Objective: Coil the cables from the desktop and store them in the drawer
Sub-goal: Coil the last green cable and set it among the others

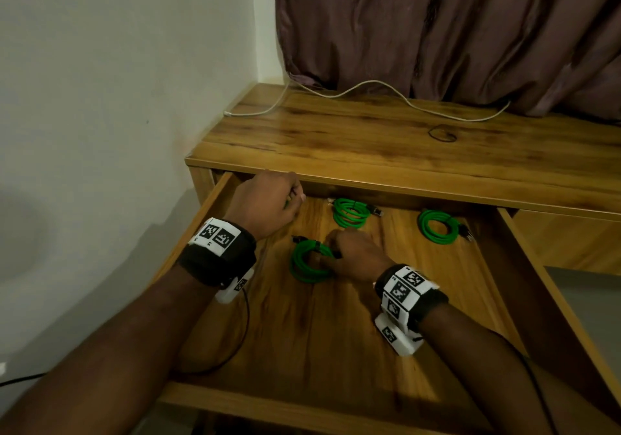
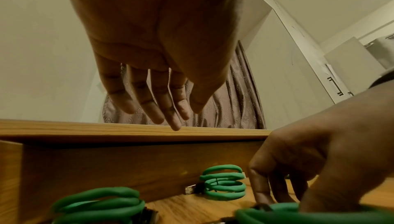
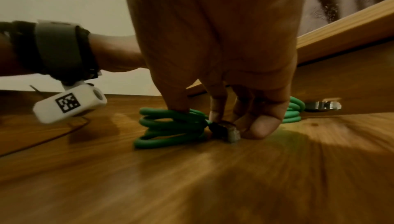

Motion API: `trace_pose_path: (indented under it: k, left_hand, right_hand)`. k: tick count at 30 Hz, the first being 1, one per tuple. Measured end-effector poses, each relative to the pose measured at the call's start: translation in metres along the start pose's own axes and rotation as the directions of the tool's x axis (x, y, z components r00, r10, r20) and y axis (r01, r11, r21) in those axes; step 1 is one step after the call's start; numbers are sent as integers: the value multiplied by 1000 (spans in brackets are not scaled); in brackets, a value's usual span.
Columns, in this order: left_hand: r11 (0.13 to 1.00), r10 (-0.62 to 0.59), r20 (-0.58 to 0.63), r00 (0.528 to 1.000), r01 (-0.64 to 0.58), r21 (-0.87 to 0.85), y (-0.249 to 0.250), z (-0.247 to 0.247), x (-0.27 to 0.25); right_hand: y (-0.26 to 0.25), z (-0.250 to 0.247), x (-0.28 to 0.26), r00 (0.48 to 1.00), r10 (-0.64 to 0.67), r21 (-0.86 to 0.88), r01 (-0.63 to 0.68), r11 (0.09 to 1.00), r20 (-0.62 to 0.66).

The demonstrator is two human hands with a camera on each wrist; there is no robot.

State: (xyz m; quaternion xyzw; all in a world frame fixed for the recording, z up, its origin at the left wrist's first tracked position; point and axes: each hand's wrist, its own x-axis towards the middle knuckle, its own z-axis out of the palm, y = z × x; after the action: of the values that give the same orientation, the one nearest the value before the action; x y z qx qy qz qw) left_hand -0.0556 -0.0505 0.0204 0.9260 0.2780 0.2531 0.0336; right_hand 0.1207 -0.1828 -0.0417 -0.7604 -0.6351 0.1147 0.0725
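Right hand [image 1: 356,256] is pinching a green coil [image 1: 311,261] on the drawer [image 1: 420,300] floor. Left hand [image 2: 162,55] is hovering, fingers straight, over another coil [image 2: 95,204]. Two coils [image 1: 351,212] [image 1: 437,226] are lying behind; a white cable [image 1: 369,86] is trailing across the desktop [image 1: 336,138].

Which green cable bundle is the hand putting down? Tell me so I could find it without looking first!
Look inside the open wooden drawer under the desktop. Several green coils lie on its floor; the nearest coil sits closest to the person, left of the middle. It is the only one with the right hand on it, fingers pinching it beside its dark plug.
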Motion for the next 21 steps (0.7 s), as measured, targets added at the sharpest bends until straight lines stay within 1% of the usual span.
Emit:
trace_pose_path:
  k: [2,4,7,9,10,12,13,14,15,17,18,19,21]
  left_hand:
    - [1000,-7,6,1000,7,-6,1,0,0]
    - [1000,-9,8,1000,9,-18,3,-1,0]
    - [994,-23,31,999,26,-106,3,2,0]
    - [977,-45,52,998,55,-207,6,5,0]
    - [962,-60,76,995,78,-263,9,8,-1]
    - [922,-71,186,980,136,-363,20,10,-4]
    - [893,-61,254,965,166,-418,25,12,-5]
    - [846,-43,314,948,202,-493,30,13,-5]
    - [774,-32,365,931,254,-580,33,15,-5]
    - [586,-35,449,893,382,-714,36,14,-3]
    - [504,-43,474,880,428,-750,36,13,-2]
    - [453,-58,478,877,450,-770,35,13,-1]
    - [402,-89,457,885,452,-796,34,13,-1]
  right_hand:
    - [2,4,0,999,31,-20,-31,999,15]
    - [4,2,-2,999,48,103,-47,994,-8]
    - [8,-12,-10,981,98,353,-34,935,-165]
    - [12,-21,-17,944,168,490,-8,872,-283]
    - [13,-24,-21,923,199,540,11,842,-329]
    - [15,-30,-25,892,254,615,33,788,-374]
    - [15,-32,-25,882,278,651,42,758,-381]
    - [17,-33,-25,877,296,684,50,728,-379]
    - [18,-35,-24,875,311,719,58,693,-370]
    - [22,-38,-22,878,337,796,78,600,-340]
    - [24,-39,-23,884,336,820,87,565,-326]
    - [23,-39,-23,892,327,838,96,537,-312]
    - [20,-39,-25,912,306,889,117,443,-272]
